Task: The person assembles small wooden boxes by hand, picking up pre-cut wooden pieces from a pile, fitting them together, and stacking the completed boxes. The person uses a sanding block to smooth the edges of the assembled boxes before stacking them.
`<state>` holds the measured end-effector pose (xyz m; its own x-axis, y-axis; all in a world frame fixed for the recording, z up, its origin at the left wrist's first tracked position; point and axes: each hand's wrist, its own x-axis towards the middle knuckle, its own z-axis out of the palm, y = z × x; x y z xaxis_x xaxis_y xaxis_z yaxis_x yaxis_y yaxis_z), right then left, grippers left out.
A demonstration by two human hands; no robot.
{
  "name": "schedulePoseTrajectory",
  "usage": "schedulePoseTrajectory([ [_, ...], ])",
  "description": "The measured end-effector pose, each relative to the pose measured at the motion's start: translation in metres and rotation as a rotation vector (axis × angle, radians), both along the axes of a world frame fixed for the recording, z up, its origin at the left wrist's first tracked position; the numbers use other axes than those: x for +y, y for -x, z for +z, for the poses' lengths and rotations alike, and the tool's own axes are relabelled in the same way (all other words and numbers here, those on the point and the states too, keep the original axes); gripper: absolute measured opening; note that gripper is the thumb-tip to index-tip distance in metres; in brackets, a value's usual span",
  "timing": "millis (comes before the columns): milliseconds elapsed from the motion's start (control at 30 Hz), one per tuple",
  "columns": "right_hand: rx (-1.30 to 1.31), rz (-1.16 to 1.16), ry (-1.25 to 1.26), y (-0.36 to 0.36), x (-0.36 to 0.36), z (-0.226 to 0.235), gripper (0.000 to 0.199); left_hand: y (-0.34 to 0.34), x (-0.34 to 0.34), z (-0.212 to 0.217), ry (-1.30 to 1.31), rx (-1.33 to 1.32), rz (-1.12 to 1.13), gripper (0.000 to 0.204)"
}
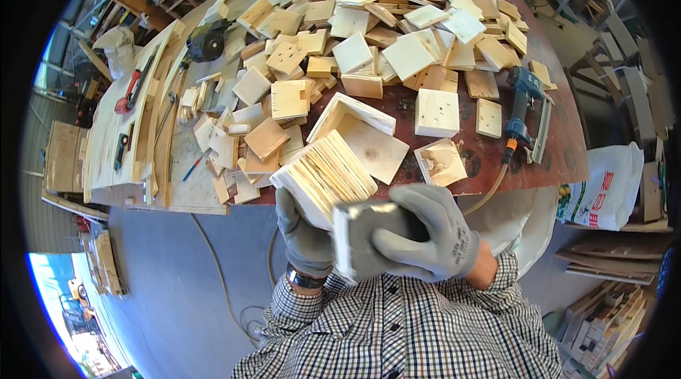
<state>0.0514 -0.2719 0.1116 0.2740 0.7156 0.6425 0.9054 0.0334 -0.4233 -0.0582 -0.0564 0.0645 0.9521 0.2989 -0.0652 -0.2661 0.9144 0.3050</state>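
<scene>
- Workshop surroundings enclosed a round, dark red table [496,159], with a grey floor [177,272] below its near edge.
- Pale square wooden pieces [397,24] covered most of the table in loose heaps; one open wooden box [355,134] lay near the front.
- Right of the table, a white plastic bag [603,187] with red and green print hung near the edge; its lettering was too small to make out.
- A blue nail gun [525,113] lay at the right of the table, with its hose running off the near edge.
- The left hand [301,233], in a grey glove, gripped a stack of thin wooden boards [323,177] from below; its fingers were wrapped around the underside and mostly hidden.
- The right hand [425,233], also gloved, held a grey sanding block [362,237] against the near end of the stack, with fingers curled and clamped over the block.
- The stack was held above the near table edge, in front of the chest.
- Stacked timber at lower right [603,329] was cut off by the frame rim.
</scene>
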Motion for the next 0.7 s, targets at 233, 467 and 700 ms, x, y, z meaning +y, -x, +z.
schedulePoseTrajectory([
  [233, 0.094, -0.195, -0.102, -0.048, 0.006, 0.035, 0.073, -0.014, -0.010, -0.008, 0.201, -0.245, -0.161, 0.085],
  [467, -0.062, -0.064, 0.006, -0.029, 0.026, 0.049, 0.053, -0.001, -0.011, -0.005, -0.028, 0.054, 0.100, 0.079],
  [700, 0.200, 0.003, -0.088, -0.023, -0.022, -0.007, 0.068, -0.017, 0.004, 0.025, 0.232, -0.042, 0.028, 0.084],
])
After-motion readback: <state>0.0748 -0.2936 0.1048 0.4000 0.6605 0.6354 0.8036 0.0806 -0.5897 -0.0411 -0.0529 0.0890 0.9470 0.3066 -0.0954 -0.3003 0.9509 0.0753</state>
